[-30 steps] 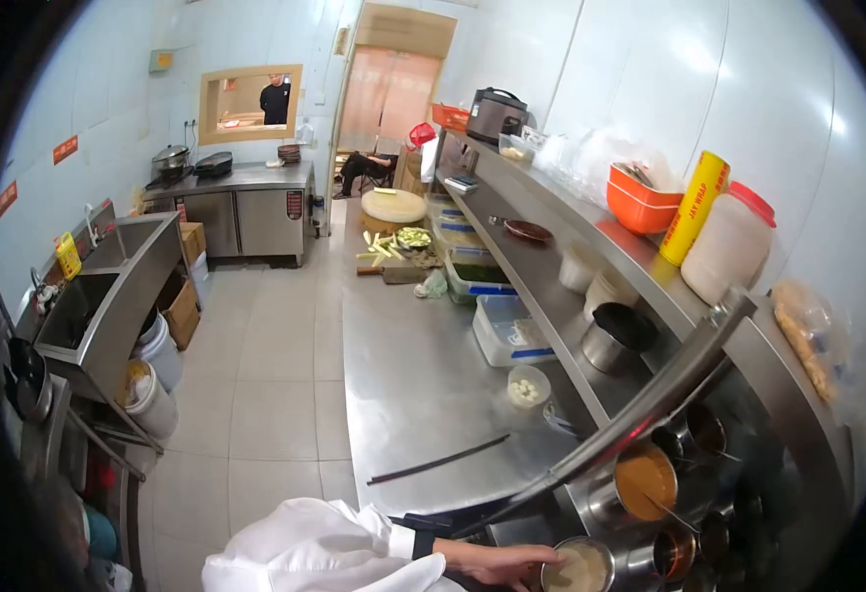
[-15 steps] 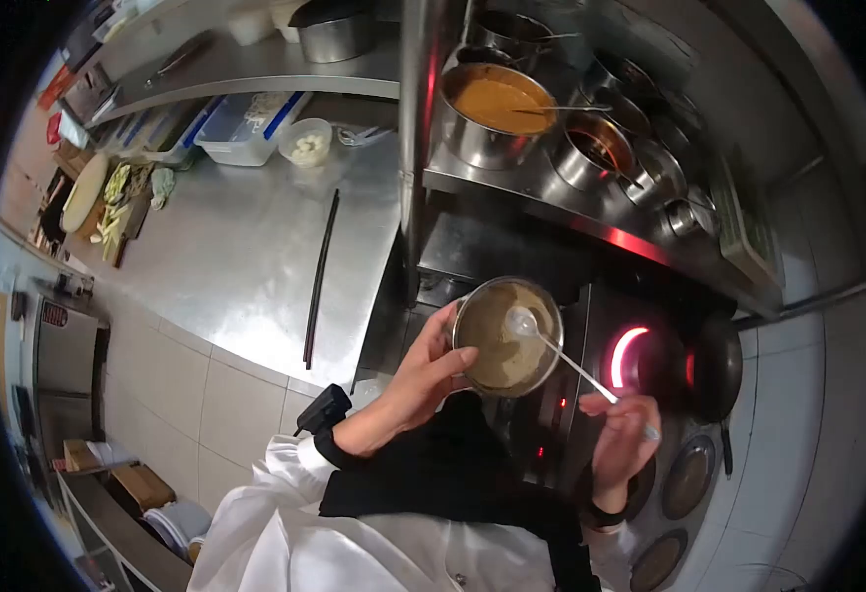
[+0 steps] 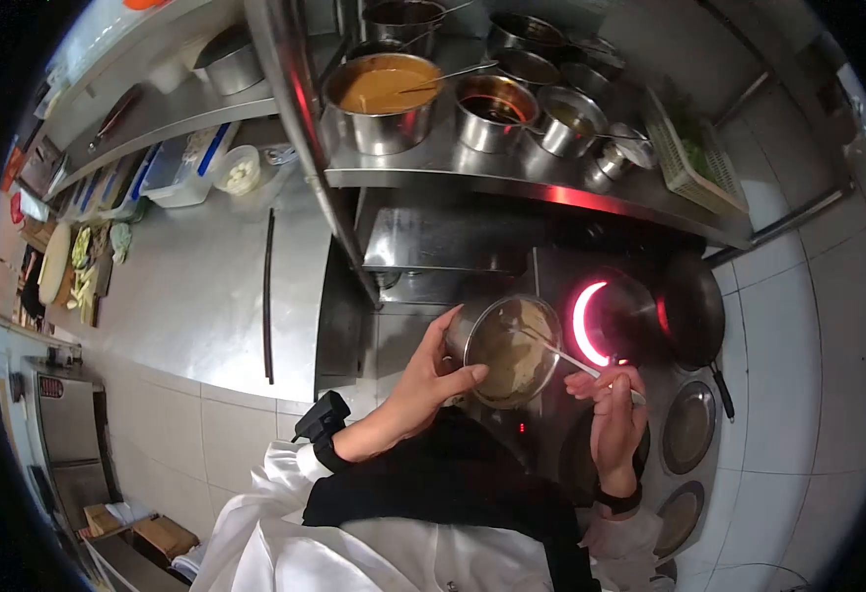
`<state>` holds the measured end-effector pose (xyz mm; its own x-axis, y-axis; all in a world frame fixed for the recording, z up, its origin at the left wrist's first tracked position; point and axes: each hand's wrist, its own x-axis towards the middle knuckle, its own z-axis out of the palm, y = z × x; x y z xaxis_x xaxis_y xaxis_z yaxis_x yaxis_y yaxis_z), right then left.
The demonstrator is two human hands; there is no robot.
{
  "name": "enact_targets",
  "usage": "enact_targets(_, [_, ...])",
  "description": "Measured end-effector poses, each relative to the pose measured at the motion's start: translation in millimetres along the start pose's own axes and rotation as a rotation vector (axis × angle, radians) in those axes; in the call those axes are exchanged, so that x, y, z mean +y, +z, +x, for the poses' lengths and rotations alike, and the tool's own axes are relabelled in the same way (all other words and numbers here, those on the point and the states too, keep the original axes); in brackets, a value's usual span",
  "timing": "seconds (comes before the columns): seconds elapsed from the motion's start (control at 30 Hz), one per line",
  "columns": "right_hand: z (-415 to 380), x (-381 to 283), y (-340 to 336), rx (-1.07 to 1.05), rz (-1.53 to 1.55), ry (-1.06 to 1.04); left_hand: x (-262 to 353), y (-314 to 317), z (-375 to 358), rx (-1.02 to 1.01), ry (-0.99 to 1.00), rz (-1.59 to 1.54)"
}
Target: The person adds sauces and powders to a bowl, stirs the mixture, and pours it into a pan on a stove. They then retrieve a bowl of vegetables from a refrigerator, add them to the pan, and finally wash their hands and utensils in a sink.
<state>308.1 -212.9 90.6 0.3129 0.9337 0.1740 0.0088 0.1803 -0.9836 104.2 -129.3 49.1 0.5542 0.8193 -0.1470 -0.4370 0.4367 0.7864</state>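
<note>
My left hand grips a round metal pot by its left side, the thumb over the rim. The pot is tilted, its opening facing me, and pale, cloudy liquid lies inside. My right hand is closed around the handle of a long spoon. The spoon's far end is inside the pot, its bowl hidden in the contents. Just beyond my right hand, a dark pan sits by a glowing red arc on the stove.
A second dark pan stands at the right, handle towards me. The upper shelf holds a pot of orange sauce, other pots and a green basket. Black chopsticks lie on the steel counter at left.
The view has shifted to the right, so the shelf and counter appear further left. The pot is tipped more towards the right, and the spoon's bowl has gone from visible to hidden.
</note>
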Motion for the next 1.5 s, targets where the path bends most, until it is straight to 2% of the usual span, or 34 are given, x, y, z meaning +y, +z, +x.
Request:
enact_targets(0.1, [1,0,-27,0.079,0.106,0.071,-7,18,11,-0.025,-0.071,-0.042])
enact_targets(0.17, [6,-2,-44,0.137,0.287,0.115,-14,27,17,-0.041,-0.105,-0.018])
enact_targets(0.27, [7,0,-74,0.121,0.346,0.108,-18,43,29,-0.05,-0.134,0.012])
enact_targets(0.3, [9,0,-79,0.126,0.349,0.109,-19,49,31,-0.037,-0.143,0.01])
enact_targets(0.37, [10,1,-82,0.119,0.074,0.113,-23,56,35,-0.072,-0.172,0.014])
enact_targets(0.47, [14,3,-89,0.114,0.08,0.113,-23,67,43,-0.099,-0.207,0.018])
enact_targets(0.8, [11,25,-145,0.167,0.367,0.22,-53,80,58,-0.083,-0.309,-0.105])
enact_targets(0.9, [10,25,-167,0.18,0.357,0.187,-60,77,63,-0.117,-0.341,-0.168])
enact_targets(0.97, [11,23,-181,0.269,0.4,0.12,-68,72,64,-0.093,-0.374,-0.182])
enact_targets(1.1, [13,33,-218,0.377,0.331,0.038,-79,64,60,-0.046,-0.429,-0.137])
enact_targets(1.17, [20,47,-233,0.474,0.125,0.1,-82,65,57,-0.045,-0.463,-0.131])
enact_targets(1.27, [24,74,-250,0.483,0.064,0.044,-87,64,53,-0.033,-0.504,-0.123])
enact_targets(1.5, [29,110,-279,0.558,0.091,0.168,-83,64,55,-0.028,-0.502,-0.116])
